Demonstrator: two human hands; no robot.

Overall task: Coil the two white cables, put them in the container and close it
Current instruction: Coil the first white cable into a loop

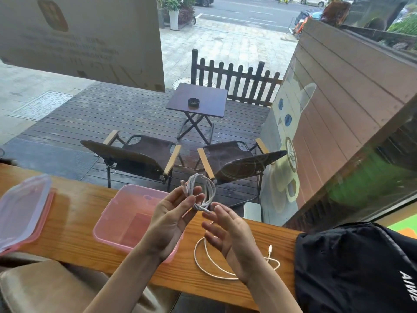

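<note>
Bench (74, 224): wooden, by a window; I see its edges cut off.
Container (126, 220): pink, open, partly behind my left hand (171, 218).
Lid (21, 211): left, cropped.
Loose cable (203, 263): on bench, partly hidden by my right hand (232, 236), fingers spread.
Coiled cable (204, 193): pinched by left hand, above the bench.

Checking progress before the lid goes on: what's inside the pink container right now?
No cable shows in the pink container; its visible floor looks bare. The left hand covers its right part, so that part cannot be checked.
</note>
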